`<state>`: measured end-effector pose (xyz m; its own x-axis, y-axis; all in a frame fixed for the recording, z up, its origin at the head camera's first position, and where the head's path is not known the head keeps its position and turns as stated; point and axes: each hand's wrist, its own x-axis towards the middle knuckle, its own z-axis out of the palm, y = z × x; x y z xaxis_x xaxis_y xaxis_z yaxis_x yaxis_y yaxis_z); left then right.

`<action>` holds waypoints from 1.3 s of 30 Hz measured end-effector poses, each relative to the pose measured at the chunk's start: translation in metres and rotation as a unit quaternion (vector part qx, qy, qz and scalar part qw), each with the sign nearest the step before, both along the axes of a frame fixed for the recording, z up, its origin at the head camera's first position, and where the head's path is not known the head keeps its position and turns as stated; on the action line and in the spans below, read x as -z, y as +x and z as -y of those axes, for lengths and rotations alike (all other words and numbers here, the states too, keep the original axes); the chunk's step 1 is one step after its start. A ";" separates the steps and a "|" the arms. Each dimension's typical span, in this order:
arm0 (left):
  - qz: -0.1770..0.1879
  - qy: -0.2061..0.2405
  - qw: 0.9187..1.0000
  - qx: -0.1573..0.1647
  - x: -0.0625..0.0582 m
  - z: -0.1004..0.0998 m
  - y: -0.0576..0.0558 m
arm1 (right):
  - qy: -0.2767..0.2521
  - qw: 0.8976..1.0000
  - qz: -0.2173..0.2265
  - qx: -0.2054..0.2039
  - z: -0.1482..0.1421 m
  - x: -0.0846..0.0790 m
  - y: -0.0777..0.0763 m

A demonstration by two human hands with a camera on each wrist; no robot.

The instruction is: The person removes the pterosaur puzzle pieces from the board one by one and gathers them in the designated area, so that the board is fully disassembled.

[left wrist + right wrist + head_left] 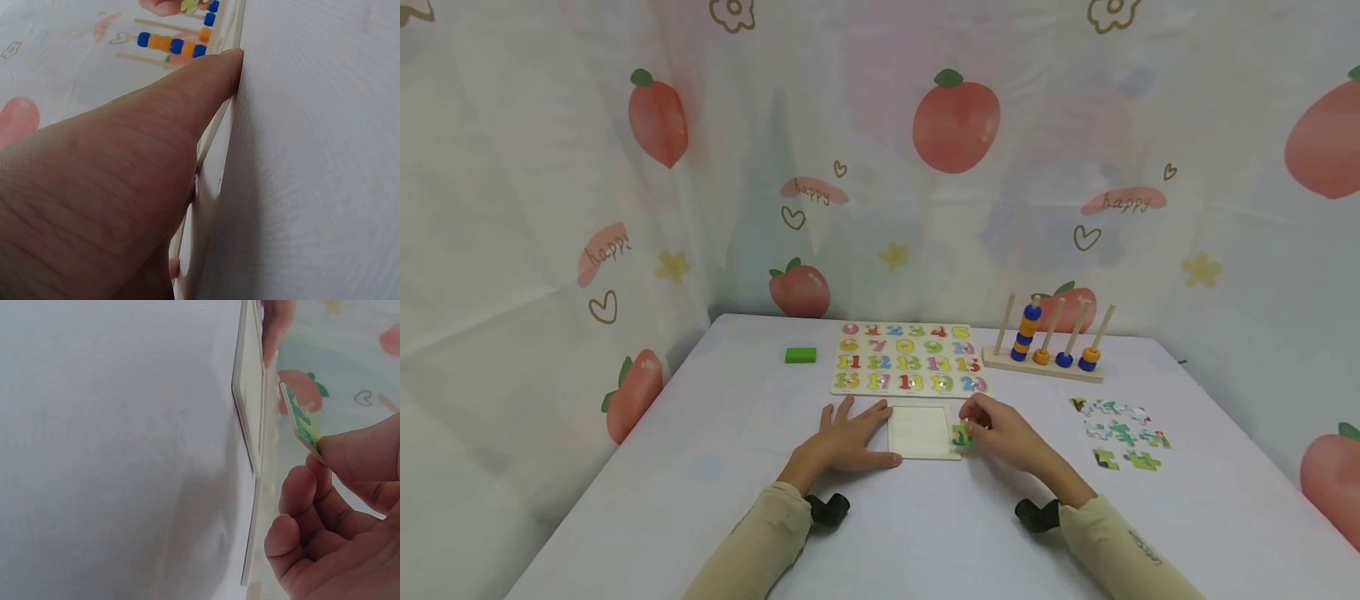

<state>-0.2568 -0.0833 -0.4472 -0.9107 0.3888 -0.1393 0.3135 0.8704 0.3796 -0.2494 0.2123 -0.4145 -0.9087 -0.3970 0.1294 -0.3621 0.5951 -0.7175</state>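
Note:
A shallow wooden puzzle frame (919,433) lies on the table between the hands, its bare inside facing up. My left hand (847,437) is spread flat on the table, with thumb and fingertips at the frame's left edge. A green jigsaw piece (961,433) is pinched between the thumb and a finger of my right hand (1006,432), over the frame's right edge. In the right wrist view the piece (302,419) is tilted and raised above the frame, its other fingers loosely curled below. Several loose jigsaw pieces (1122,432) lie to the right.
Behind the frame lies a number board (912,389) filled with coloured numerals. A bead stacker (992,359) with blue and orange beads on wooden pegs stands at the back right. A green block (801,356) lies at the back left. Patterned cloth hangs behind the table.

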 end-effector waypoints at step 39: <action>-0.008 0.009 1.000 0.008 -0.003 0.002 0.006 | -0.009 0.998 -0.022 0.062 -0.067 -0.013 0.017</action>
<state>-0.2511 -0.0855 -0.4445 -0.9061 0.4063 -0.1177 0.3340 0.8580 0.3903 -0.2327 0.2789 -0.4016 -0.9439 -0.2799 0.1753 -0.3177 0.6244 -0.7136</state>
